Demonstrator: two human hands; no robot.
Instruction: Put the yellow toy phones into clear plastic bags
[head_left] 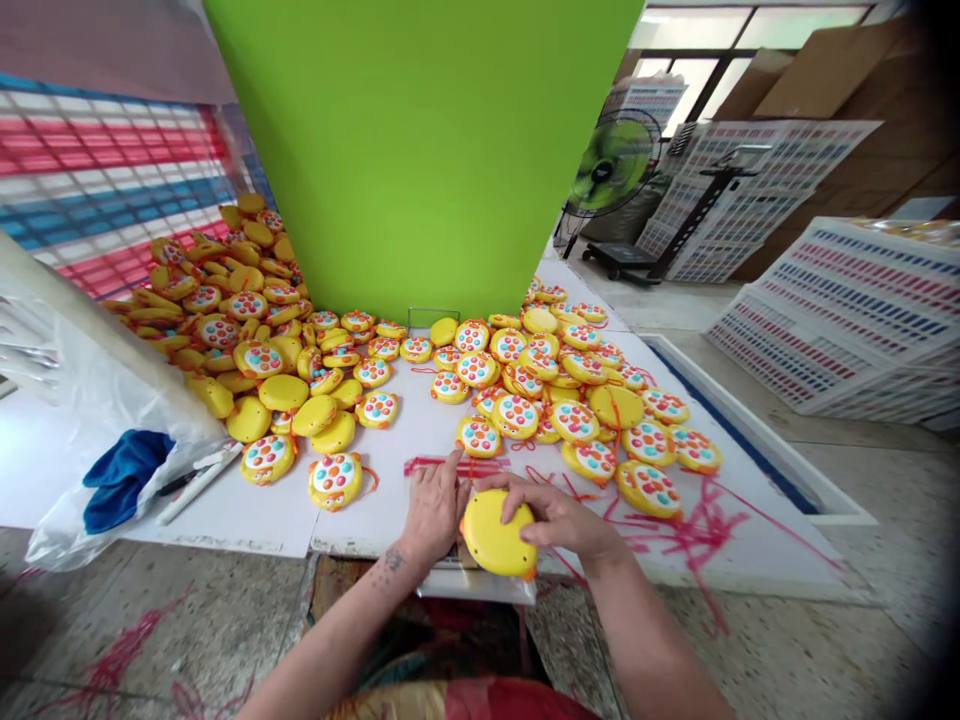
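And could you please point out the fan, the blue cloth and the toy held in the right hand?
Fan (602, 173), head view: on its hub.
Blue cloth (124, 482), head view: on its crumpled middle.
Held toy (493, 536), head view: on its plain yellow side.

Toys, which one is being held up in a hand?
The toy in the right hand, its plain yellow side facing the camera. The other toys lie on the table or heaped together.
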